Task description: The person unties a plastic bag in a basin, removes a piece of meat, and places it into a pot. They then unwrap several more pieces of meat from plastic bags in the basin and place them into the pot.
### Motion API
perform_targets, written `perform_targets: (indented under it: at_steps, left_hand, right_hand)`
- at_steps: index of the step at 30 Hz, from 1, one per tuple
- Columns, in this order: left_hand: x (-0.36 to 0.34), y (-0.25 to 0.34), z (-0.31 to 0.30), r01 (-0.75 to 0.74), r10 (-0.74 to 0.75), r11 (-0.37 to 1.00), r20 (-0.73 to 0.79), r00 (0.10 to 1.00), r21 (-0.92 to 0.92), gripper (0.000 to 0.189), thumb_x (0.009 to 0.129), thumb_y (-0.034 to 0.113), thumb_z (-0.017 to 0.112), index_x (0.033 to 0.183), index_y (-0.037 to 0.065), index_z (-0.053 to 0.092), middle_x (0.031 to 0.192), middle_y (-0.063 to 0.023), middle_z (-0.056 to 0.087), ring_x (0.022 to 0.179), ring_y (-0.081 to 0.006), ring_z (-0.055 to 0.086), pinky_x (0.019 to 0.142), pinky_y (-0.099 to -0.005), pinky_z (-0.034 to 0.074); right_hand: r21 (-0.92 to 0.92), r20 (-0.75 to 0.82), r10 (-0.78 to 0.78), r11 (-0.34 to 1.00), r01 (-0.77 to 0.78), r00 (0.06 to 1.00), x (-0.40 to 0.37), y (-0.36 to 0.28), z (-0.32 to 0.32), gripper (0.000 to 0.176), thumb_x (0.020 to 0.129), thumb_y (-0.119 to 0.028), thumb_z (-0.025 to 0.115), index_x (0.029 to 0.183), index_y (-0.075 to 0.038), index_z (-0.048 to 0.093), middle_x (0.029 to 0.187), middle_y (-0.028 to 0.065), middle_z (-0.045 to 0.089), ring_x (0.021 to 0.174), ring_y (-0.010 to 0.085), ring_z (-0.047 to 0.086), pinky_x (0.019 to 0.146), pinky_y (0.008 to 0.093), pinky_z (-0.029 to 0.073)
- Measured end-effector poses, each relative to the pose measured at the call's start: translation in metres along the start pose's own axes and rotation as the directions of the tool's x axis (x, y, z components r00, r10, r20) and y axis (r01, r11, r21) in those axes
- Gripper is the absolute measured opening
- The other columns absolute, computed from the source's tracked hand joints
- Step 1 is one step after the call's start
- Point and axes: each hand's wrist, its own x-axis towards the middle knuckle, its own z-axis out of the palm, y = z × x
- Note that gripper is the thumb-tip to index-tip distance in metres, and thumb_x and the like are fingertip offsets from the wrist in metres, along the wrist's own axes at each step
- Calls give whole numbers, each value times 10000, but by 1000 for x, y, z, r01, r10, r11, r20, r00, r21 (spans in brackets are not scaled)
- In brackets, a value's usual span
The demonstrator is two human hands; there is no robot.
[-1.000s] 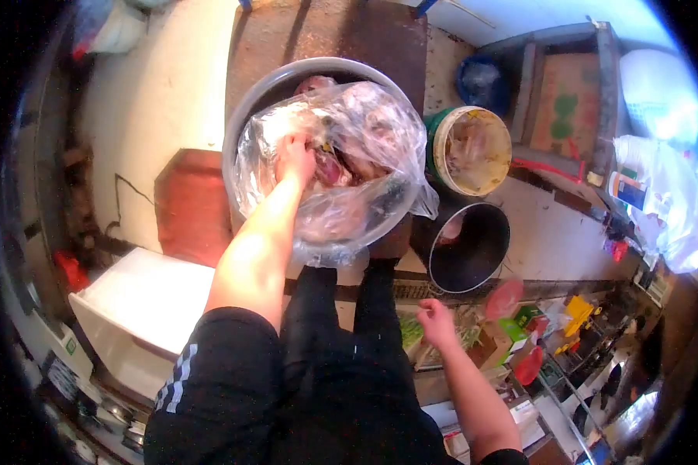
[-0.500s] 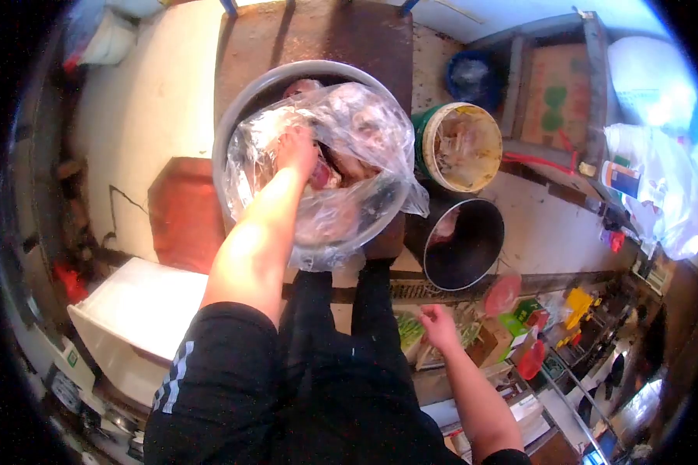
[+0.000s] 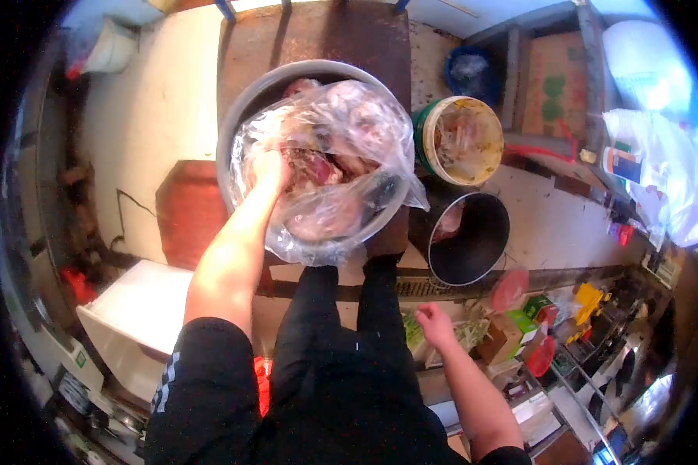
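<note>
A large metal basin (image 3: 235, 105) holds a clear plastic bag (image 3: 329, 198) with chunks of raw meat (image 3: 318, 169) in and under it. My left hand (image 3: 270, 172) reaches into the left side of the basin, its fingers closed on the plastic bag beside the meat. Part of those fingers is hidden by the film and the meat. Lower down, my right hand (image 3: 436, 324) hangs apart from the basin with its fingers loosely curled, and nothing shows in it.
Right of the basin stand a green-and-white bucket (image 3: 425, 159) with scraps inside and a tall dark pot (image 3: 473, 240) holding a pale piece. A red mat (image 3: 190, 213) lies to the left, near a white box (image 3: 143, 298). Cartons (image 3: 504, 337) stand beyond my right hand.
My left hand has moved left and down within the basin, and more dark red meat shows beside it. My right hand has barely shifted. The view has moved slightly.
</note>
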Motion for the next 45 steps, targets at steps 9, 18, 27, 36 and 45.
perform_targets:
  at_steps: [9,18,27,36,45]
  left_hand:
    - [-21,17,-38,-33,96,836,86,992,-547,237,884,130,586,1103,45,617,922,-127,661,868,-214,620,794,-332,485]
    - [-138,109,-197,182,127,326,234,964,-928,76,929,70,539,1000,74,566,774,36,542,610,-49,464,565,-196,386]
    - [-196,164,-225,118,280,258,191,941,-959,103,908,23,542,1008,50,549,792,22,554,653,-45,504,599,-196,418]
    - [-192,164,-241,58,347,173,116,931,-983,109,916,4,526,1020,30,508,787,-3,566,683,-61,524,631,-198,437]
    - [-170,128,-246,36,359,149,88,929,-988,151,918,33,554,1066,32,526,877,-41,621,781,-100,584,719,-238,477]
  right_hand:
    - [93,3,-71,993,71,997,-12,-35,-18,345,869,-273,642,1107,-28,596,954,156,672,887,282,646,796,368,500]
    - [225,-82,-596,770,597,799,-10,-242,3,425,825,-199,684,1194,-33,556,1109,172,617,1008,298,608,870,370,490]
    - [-71,-227,-611,787,613,758,-36,-332,-18,318,846,-145,577,1103,36,535,1056,276,577,993,438,588,816,477,493]
    - [-327,-307,-854,510,796,421,-23,-337,-25,222,806,-137,605,981,-1,598,981,217,591,884,412,606,786,474,502]
    - [-345,-171,-882,471,812,439,-18,-354,-31,149,831,-148,578,892,-35,655,927,169,627,907,377,622,751,463,513]
